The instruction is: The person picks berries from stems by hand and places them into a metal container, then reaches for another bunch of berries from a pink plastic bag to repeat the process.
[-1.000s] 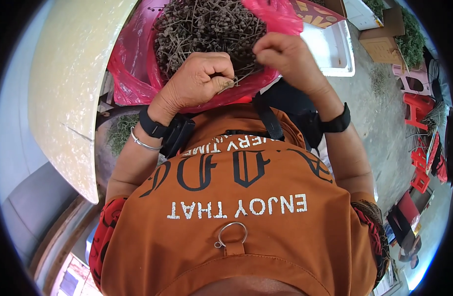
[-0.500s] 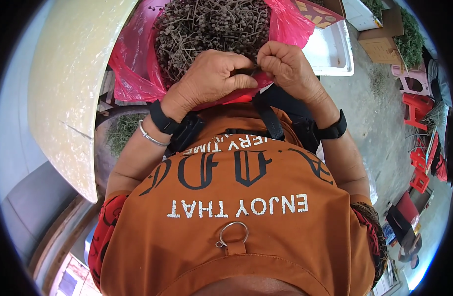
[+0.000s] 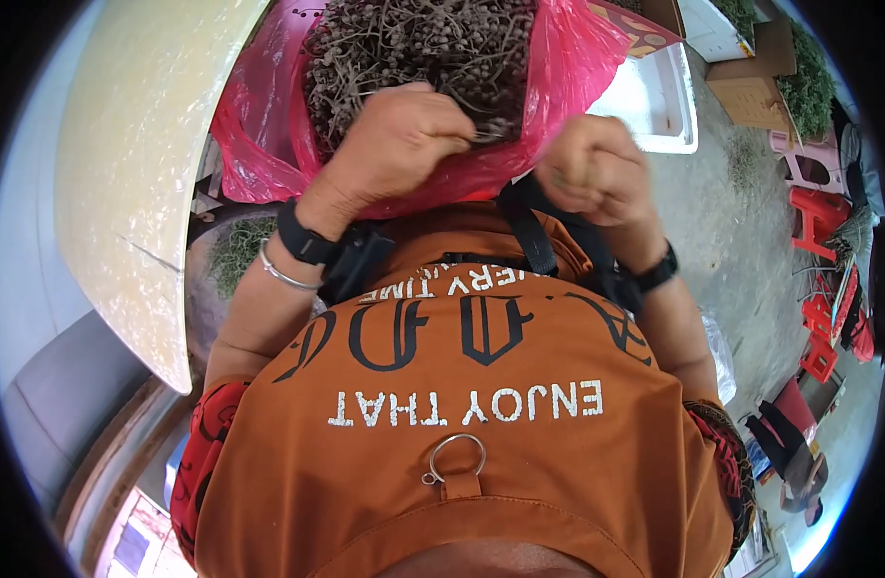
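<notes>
Left hand [image 3: 409, 144] grip on twig bundle [image 3: 418, 48], stems tangled.

White foam box [image 3: 654, 96] on concrete floor [image 3: 741, 241], top right. Cardboard boxes [image 3: 751, 87] and green plants [image 3: 808, 87] beyond it. Red plastic stools [image 3: 823, 217] far right. Large pale rounded panel [image 3: 125, 173] along left. Orange apron [image 3: 462, 433] below.

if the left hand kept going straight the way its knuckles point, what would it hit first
Most likely the heap of dark dried twigs in the pink plastic bag. The left hand is curled shut and already seems to touch the heap's near edge, though depth is hard to judge.
</notes>
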Demonstrator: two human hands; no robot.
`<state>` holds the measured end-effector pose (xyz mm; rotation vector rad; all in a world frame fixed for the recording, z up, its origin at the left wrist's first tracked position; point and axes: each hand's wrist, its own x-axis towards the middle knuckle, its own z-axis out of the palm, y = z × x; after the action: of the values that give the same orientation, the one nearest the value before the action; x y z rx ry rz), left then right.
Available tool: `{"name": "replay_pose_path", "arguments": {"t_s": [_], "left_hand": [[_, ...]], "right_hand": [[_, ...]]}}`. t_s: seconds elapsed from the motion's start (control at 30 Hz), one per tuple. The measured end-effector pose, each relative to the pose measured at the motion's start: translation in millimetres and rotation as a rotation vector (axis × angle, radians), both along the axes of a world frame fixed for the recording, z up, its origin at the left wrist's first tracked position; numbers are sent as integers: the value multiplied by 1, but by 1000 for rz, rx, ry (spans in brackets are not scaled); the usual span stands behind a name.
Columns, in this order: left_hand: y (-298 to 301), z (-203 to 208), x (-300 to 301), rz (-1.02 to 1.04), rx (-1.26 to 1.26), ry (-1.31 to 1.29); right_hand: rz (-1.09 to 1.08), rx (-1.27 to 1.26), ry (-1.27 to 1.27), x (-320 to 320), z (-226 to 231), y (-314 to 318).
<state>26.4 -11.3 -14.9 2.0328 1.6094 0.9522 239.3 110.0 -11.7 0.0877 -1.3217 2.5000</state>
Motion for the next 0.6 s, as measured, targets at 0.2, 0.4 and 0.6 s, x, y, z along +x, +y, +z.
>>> {"name": "replay_pose_path", "arguments": {"t_s": [0.2,0.4,0.6], "left_hand": [[-8,0,-11,170,-246,-464],[-7,6,1,139,115,-62],[0,34,7,179,236,-16]], "right_hand": [[-68,5,-130,11,25,38],[-109,-228,-215,-15,7,1],[-164,-29,-318,-26,17,-4]]}}
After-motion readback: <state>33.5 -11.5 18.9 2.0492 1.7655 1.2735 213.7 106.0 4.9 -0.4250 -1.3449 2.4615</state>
